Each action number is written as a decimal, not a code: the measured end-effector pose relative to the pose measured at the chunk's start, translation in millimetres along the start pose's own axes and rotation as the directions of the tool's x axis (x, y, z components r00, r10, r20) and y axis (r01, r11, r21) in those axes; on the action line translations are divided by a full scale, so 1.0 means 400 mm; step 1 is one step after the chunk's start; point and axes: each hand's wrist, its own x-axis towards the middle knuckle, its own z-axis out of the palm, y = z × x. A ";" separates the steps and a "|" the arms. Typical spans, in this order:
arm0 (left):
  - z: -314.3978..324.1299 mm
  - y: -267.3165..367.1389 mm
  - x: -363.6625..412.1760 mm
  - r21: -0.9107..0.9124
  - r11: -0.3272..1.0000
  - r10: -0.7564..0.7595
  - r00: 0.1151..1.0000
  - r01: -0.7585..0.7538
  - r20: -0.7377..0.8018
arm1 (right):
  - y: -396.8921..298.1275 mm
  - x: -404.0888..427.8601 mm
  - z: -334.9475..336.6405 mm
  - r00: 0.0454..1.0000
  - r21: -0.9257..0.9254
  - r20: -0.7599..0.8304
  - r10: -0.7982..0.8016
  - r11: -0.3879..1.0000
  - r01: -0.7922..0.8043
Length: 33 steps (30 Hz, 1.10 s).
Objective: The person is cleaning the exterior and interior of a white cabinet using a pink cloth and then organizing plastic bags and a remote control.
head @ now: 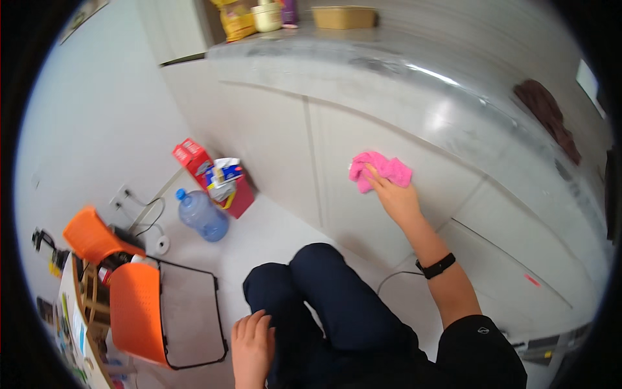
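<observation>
My right hand [392, 190] holds a bunched pink cloth [381, 170] flat against the pale cabinet door [340, 126] below the counter. A black band [437, 266] sits around my right forearm. Near my knee, beside the dark trousers [335, 287], my left hand [252, 340] hangs with nothing seen in it; its fingers are side by side and slightly bent, and its palm is hidden.
Above the door runs a grey countertop [427, 82] bearing a tan container [344, 17] and a yellow packet [237, 19]. An orange chair [138, 311], a blue water jug [206, 219] and a filled red box [240, 197] stand to the left. A dark cloth [549, 116] lies at the right.
</observation>
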 end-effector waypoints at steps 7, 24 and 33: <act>0.012 0.006 0.004 0.067 0.996 -0.063 0.988 0.054 0.142 | 0.108 -0.062 -0.266 0.934 -0.277 -0.172 0.313 0.894 -0.351; -0.001 0.038 0.043 -0.014 0.996 0.086 0.995 -0.085 0.053 | 0.038 -0.230 -0.036 0.979 0.103 0.112 0.172 0.978 -0.184; 0.039 -0.015 0.004 0.089 0.994 -0.078 0.981 0.063 0.180 | 0.199 -0.152 -0.241 0.757 -0.277 -0.478 0.445 0.742 -0.611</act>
